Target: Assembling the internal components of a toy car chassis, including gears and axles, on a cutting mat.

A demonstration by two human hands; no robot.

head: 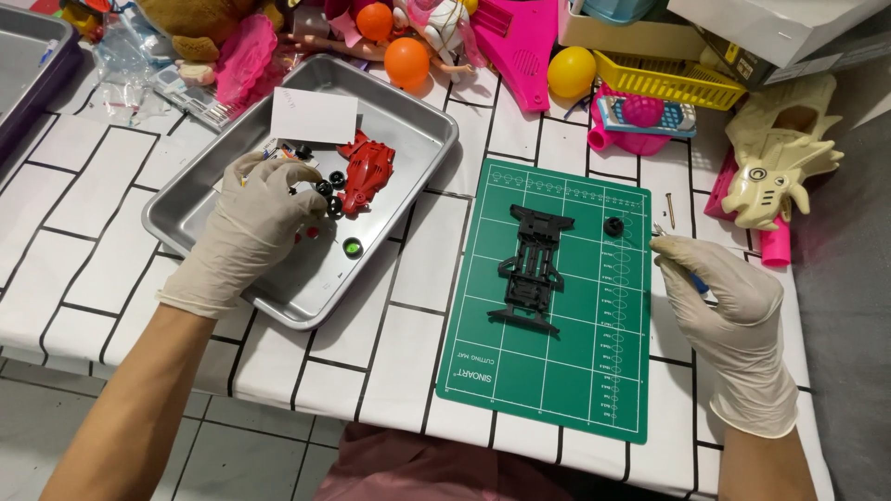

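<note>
My left hand [251,223], in a pale glove, reaches into a metal tray [408,130] and its fingers close around small black parts, likely wheels [327,190]. A red toy car body [367,172] lies in the tray beside those fingers, with a green ring [352,247] nearer me. My right hand [719,297], also gloved, rests at the right edge of a green cutting mat [548,362] and pinches a small tool with a blue handle [698,283]. A black toy car chassis [531,267] lies on the mat, with a small black wheel [613,225] beside it.
A white card [314,116] leans in the tray. Toys crowd the back of the white gridded table: orange balls [406,61], a yellow ball [571,71], pink plastic pieces [520,37], a yellow basket [668,82], a cream dragon-like toy [780,153]. A screw [670,210] lies right of the mat.
</note>
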